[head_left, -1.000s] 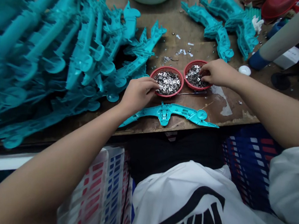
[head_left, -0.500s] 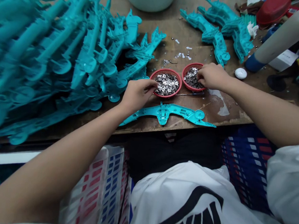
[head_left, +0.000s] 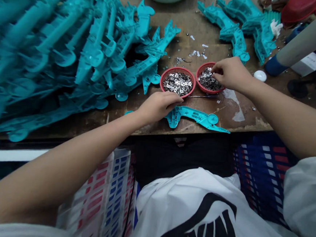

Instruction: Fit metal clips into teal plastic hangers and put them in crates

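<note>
My left hand (head_left: 159,105) rests at the near side of a teal plastic moulded part (head_left: 191,115) lying on the table, with its fingertips at the part's upper edge. Whatever lies under those fingers is hidden. My right hand (head_left: 231,74) reaches into the right red basket (head_left: 202,69), its fingertips among the small silver metal clips (head_left: 208,80). A second red basket (head_left: 177,81) stands just left of it, full of similar clips (head_left: 177,83). Neither basket is held.
A large heap of teal moulded parts (head_left: 56,52) fills the left of the table, with more teal parts (head_left: 236,26) at the back. A thin screwdriver (head_left: 203,97) lies before the baskets. A long pale tube (head_left: 303,42) crosses the right side. Striped crates (head_left: 263,170) stand below the table edge.
My left hand has moved from the left basket's rim forward and right onto the teal part. My right hand stays at the right basket, and the view has shifted slightly.
</note>
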`<state>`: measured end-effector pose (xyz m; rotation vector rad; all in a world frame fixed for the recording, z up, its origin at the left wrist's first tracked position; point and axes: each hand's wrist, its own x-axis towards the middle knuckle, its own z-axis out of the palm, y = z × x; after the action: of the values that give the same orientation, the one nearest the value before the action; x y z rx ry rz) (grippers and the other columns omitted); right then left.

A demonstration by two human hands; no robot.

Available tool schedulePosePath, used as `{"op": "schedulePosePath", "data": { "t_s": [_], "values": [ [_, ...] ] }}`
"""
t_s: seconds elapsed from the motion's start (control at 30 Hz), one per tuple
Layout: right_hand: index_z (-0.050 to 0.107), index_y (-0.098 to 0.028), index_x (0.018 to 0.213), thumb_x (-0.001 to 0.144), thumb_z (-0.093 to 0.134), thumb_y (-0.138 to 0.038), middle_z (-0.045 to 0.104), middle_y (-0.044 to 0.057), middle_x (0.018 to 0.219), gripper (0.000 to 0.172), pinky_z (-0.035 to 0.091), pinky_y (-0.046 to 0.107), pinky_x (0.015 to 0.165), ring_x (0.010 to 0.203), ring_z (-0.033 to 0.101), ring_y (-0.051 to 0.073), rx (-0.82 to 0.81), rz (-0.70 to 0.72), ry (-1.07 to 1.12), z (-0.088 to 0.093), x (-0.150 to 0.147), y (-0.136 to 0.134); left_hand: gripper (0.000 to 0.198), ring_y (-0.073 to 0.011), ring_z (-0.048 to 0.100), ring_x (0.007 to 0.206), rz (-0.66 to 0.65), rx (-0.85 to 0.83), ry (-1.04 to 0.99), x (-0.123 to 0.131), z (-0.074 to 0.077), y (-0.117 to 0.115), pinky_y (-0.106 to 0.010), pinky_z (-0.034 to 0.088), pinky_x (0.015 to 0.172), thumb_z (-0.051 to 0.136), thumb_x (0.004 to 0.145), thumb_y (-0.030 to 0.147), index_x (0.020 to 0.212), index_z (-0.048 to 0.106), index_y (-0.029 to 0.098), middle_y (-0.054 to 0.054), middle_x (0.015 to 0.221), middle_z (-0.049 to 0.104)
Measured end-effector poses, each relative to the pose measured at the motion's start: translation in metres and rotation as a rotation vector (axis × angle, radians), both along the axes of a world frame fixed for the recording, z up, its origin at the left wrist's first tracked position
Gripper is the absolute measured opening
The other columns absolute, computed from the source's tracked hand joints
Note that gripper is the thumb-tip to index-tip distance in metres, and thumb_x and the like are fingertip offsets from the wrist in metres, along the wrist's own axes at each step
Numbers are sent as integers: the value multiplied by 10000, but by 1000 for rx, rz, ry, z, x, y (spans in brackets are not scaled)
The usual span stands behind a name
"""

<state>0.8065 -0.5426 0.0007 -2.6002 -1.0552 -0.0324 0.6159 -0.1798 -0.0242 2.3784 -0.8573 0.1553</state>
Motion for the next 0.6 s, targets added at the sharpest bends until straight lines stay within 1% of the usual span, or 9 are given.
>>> {"op": "schedulePosePath", "data": {
  "t_s": [0.1, 0.2, 0.3, 0.4, 0.5, 0.6],
  "values": [
    [982, -252, 1318, 1122, 748, -362, 955, 185, 1156, 324, 699, 607, 1075, 1146, 882, 459, -11, 23, 20, -2, 1, 4, 345, -294, 943, 1274, -46, 32, -5, -5, -7, -5, -413, 736, 1134, 627, 1214, 184, 1388, 924, 208, -142, 1353, 974],
    [987, -268, 1298, 1151, 731, -364, 959, 162, 1152, 311, 689, 571, 1061, 1119, 880, 431, -15, 80, 29, 5, -12, 11, 388, -294, 945, 1276, -115, 167, -68, -12, -11, -9, -384, 738, 1078, 589, 1231, 170, 1471, 892, 206, -164, 1431, 955],
    [989, -271, 1287, 1167, 709, -342, 957, 130, 1122, 313, 675, 529, 1022, 1082, 867, 396, -25, 170, 34, 18, -41, 23, 437, -270, 954, 1179, -201, 383, -112, -18, -10, -13, -342, 721, 972, 615, 1194, 131, 1543, 856, 236, -150, 1487, 937],
    [987, -250, 1290, 1180, 680, -284, 954, 120, 1180, 328, 648, 505, 1049, 1106, 855, 362, -57, 273, 87, 32, -76, 39, 472, -258, 949, 1113, -235, 527, -149, -18, -7, -14, -337, 706, 923, 622, 1169, 89, 1558, 842, 238, -129, 1470, 939],
    [979, -238, 1278, 1179, 685, -225, 948, 106, 1226, 310, 627, 466, 1056, 1094, 840, 312, -96, 391, 170, 37, -102, 53, 465, -259, 942, 1092, -240, 589, -186, -14, -3, -12, -350, 700, 901, 597, 1176, 67, 1538, 848, 214, -128, 1471, 940],
    [955, -221, 1265, 1121, 739, -143, 939, 81, 1149, 271, 604, 417, 1001, 1010, 815, 270, -137, 427, 232, 32, -109, 60, 440, -261, 938, 1083, -245, 581, -177, -10, -2, -9, -354, 695, 896, 599, 1177, 65, 1496, 870, 199, -135, 1477, 938]
  ]
}}
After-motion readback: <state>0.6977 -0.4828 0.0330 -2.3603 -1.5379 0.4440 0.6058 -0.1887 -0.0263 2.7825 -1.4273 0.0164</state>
